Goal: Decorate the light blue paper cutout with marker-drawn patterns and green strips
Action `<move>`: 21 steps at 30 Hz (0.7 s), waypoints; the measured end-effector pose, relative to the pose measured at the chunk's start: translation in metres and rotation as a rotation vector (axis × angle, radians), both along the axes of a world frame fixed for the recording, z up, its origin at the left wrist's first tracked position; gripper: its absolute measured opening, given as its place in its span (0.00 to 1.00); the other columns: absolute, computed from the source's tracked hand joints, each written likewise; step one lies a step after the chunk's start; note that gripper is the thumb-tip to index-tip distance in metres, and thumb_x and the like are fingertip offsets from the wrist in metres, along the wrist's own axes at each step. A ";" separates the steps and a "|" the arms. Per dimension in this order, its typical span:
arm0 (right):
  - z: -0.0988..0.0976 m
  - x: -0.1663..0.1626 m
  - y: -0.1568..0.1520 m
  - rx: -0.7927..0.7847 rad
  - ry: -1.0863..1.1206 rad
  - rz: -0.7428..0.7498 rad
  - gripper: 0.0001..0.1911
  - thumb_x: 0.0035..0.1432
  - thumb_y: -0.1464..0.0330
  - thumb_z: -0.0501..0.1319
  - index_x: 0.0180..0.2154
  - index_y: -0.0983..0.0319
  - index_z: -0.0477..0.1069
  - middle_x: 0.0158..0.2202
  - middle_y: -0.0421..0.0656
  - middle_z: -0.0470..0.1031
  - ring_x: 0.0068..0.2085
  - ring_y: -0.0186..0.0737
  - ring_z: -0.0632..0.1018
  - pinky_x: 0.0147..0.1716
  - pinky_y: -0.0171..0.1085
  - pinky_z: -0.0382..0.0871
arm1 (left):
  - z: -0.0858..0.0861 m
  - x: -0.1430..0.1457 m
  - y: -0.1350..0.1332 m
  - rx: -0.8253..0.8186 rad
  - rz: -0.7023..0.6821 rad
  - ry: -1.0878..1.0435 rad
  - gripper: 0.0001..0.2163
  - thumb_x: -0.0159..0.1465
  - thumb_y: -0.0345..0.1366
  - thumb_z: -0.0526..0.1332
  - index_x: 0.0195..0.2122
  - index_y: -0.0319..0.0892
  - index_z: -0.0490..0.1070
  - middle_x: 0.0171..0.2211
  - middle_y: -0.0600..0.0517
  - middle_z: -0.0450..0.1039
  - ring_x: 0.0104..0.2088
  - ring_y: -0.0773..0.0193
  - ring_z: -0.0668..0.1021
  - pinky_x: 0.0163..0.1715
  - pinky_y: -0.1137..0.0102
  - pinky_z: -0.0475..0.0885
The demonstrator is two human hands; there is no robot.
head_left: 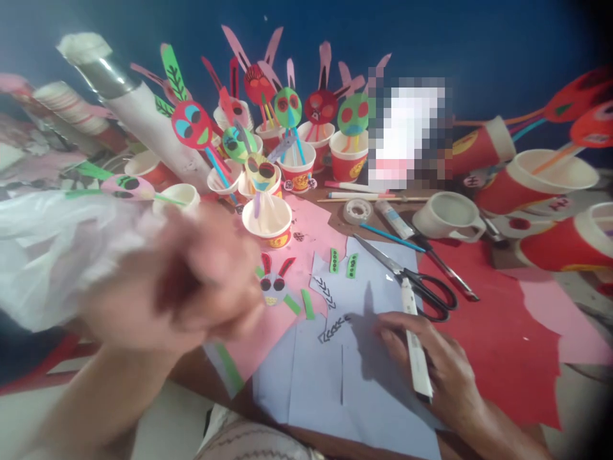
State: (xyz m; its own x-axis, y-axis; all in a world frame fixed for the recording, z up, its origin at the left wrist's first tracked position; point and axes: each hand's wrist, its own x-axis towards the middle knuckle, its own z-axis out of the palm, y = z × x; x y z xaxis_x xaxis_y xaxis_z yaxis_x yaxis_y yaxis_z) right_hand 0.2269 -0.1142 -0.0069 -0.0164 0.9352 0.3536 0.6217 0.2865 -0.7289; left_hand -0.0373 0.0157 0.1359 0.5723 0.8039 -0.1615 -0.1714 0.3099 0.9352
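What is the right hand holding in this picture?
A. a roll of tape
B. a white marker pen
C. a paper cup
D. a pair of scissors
B: the right hand rests on the pale paper sheet with a white marker pen between its fingers, while the scissors lie untouched on the table just above it.

One head-worn camera looks forward and down, close over the craft table (pixel 483 332) toward the blue wall (pixel 479 38).
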 end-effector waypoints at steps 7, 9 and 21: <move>0.000 0.000 -0.004 0.126 -0.105 0.092 0.13 0.58 0.78 0.59 0.45 0.61 0.68 0.35 0.43 0.79 0.33 0.33 0.79 0.33 0.31 0.72 | -0.069 0.004 -0.039 0.638 -0.204 0.847 0.09 0.66 0.35 0.54 0.32 0.42 0.71 0.22 0.56 0.67 0.21 0.71 0.67 0.21 0.76 0.61; 0.002 0.000 -0.003 0.137 -0.125 0.102 0.13 0.59 0.78 0.58 0.45 0.62 0.68 0.35 0.43 0.79 0.34 0.34 0.79 0.34 0.32 0.71 | -0.084 0.009 -0.044 0.676 -0.205 0.894 0.09 0.66 0.33 0.53 0.30 0.41 0.71 0.25 0.55 0.70 0.23 0.71 0.69 0.25 0.74 0.64; 0.003 -0.005 0.000 0.066 -0.203 0.119 0.10 0.61 0.75 0.57 0.45 0.60 0.67 0.31 0.42 0.78 0.29 0.37 0.75 0.28 0.37 0.67 | -0.101 0.041 -0.062 0.695 -0.350 1.152 0.09 0.57 0.38 0.67 0.37 0.42 0.72 0.36 0.50 0.74 0.32 0.56 0.77 0.32 0.64 0.70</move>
